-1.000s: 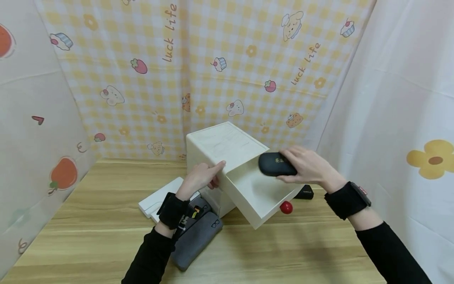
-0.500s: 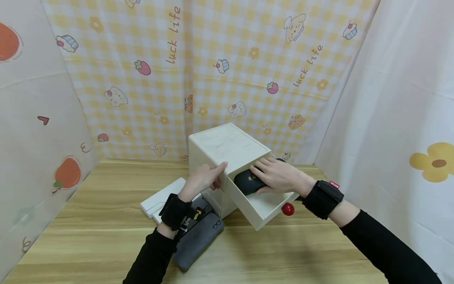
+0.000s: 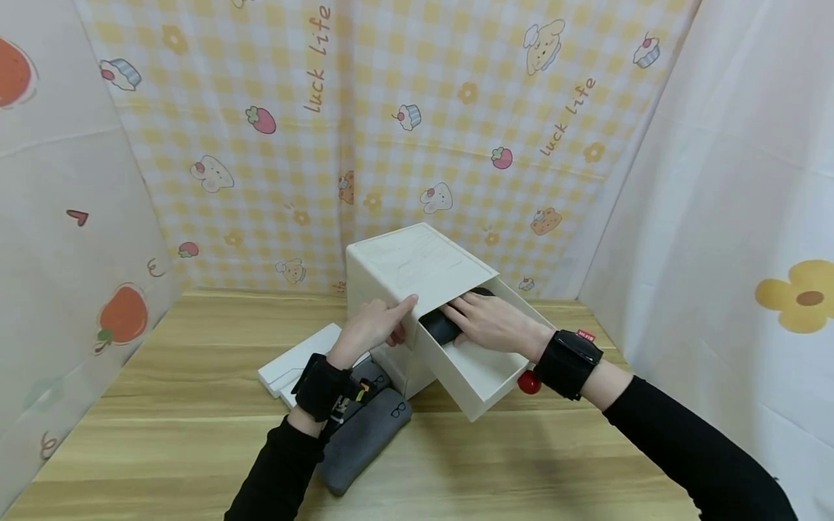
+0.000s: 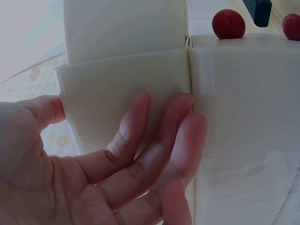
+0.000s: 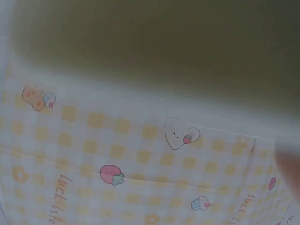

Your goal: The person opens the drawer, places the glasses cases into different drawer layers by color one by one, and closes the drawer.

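A white cabinet (image 3: pixel 417 257) stands angled on the table with its top drawer (image 3: pixel 456 378) pulled out. My left hand (image 3: pixel 373 329) rests at the cabinet's top front corner; in the left wrist view its lightly bent fingers (image 4: pixel 176 129) lie against the side wall, the thumb at the top edge. Inside the drawer, my right hand (image 3: pixel 491 322) holds a black glasses case (image 3: pixel 438 327) from above, fingers over it. Only the case's two ends show; the hand hides its middle. A red round knob (image 3: pixel 529 382) sits on the drawer front. The right wrist view is mostly blurred.
Left of the cabinet, a grey glasses case (image 3: pixel 368 441) lies on the wooden table (image 3: pixel 189 405) near a second dark grey case (image 3: pixel 371 376) and white flat boxes (image 3: pixel 300 358). A second red knob (image 4: pixel 291 26) shows in the left wrist view. Patterned curtains (image 3: pixel 391 145) enclose the table.
My right hand has moved left and down, carrying the black glasses case from above the drawer into it, towards the back under the cabinet top. The left hand has stayed in place.
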A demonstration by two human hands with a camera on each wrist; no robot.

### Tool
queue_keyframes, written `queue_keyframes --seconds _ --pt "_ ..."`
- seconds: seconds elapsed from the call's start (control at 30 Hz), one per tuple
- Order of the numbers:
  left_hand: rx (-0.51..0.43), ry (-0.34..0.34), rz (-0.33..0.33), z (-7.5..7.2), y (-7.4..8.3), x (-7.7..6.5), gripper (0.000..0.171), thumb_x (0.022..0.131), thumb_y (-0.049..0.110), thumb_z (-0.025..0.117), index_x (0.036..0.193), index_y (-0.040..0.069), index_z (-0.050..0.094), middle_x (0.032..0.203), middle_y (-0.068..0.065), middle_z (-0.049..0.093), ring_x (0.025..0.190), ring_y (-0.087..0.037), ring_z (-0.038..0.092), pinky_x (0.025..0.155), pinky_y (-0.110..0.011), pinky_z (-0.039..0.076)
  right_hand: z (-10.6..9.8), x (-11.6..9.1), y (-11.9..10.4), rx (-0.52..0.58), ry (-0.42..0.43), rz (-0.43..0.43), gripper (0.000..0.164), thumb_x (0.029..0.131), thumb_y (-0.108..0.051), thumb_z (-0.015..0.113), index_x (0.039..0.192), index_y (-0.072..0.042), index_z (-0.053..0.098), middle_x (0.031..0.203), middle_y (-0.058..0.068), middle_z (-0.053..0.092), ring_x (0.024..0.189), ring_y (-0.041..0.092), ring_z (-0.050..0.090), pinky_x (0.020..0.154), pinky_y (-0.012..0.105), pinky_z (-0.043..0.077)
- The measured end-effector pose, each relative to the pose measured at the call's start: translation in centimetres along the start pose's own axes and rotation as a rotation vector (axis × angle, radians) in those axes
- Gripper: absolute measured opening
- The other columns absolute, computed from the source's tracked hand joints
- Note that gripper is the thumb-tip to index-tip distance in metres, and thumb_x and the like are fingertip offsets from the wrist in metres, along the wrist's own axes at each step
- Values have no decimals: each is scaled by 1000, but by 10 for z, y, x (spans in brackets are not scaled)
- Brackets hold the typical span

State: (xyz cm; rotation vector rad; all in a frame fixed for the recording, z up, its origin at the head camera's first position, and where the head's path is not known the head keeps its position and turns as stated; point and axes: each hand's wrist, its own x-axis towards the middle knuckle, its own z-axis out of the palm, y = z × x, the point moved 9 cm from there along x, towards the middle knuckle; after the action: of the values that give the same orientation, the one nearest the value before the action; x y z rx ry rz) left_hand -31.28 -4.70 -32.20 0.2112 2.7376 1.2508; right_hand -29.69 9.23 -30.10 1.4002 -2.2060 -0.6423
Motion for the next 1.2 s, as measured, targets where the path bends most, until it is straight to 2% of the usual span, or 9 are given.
queue_keyframes --seconds 0.13,0.4,0.6,0.7,0.77,0.9,0.97,1.07,1.2 --pt "-4 9 -6 0 -1 1 70 94 61 35 74 7 74 74 -6 73 76 -28 69 64 -26 42 -7 1 1 -4 95 14 42 92 -33 60 127 -10 56 121 5 63 103 19 64 82 30 53" --pt "1 12 -10 0 -2 2 71 95 61 34 72 7 74 73 -6 72 76 -28 69 62 -26 41 -22 -6 5 144 157 62 37 90 -28 64 121 -9 62 118 7 66 104 18 66 76 30 55" --pt "-7 7 -14 3 -5 1 70 95 61 35 73 6 74 73 -6 73 74 -28 69 64 -25 42 -41 -29 20 274 326 111 31 84 -16 71 111 -4 66 106 10 70 93 20 68 72 31 56" --pt "-16 4 -18 4 -6 1 70 95 61 36 72 6 74 73 -7 72 74 -27 69 65 -25 41 -42 -45 39 334 391 183 30 81 -9 72 109 -1 66 102 12 70 88 23 68 70 33 56" --pt "-18 3 -14 3 -5 1 70 95 61 36 73 6 74 73 -7 72 74 -27 69 65 -25 41 -34 -57 56 390 359 285 30 83 -9 70 112 -2 64 106 14 68 88 25 68 69 35 55" --pt "-19 10 -12 1 -5 1 71 95 61 35 73 6 74 73 -7 72 76 -28 69 67 -26 42 1 -84 90 610 162 561 33 95 -20 57 125 -3 57 123 17 61 107 34 61 84 46 51" --pt "-18 10 -12 1 -5 1 70 94 61 35 73 7 74 73 -6 72 76 -28 69 67 -27 43 22 -100 101 706 85 671 38 99 -25 50 129 -2 54 127 21 58 113 38 57 91 51 47" --pt "-27 2 -14 2 -7 0 70 94 61 36 73 7 74 73 -5 72 75 -28 69 68 -27 43 53 -123 111 801 18 762 41 101 -28 45 130 1 52 127 26 57 117 42 53 95 56 42" --pt "-22 -1 -16 2 -8 -1 70 95 61 35 73 6 74 73 -5 72 75 -28 69 68 -27 43 100 -146 112 849 -85 806 45 101 -31 44 128 4 52 126 29 57 115 45 54 93 58 43"
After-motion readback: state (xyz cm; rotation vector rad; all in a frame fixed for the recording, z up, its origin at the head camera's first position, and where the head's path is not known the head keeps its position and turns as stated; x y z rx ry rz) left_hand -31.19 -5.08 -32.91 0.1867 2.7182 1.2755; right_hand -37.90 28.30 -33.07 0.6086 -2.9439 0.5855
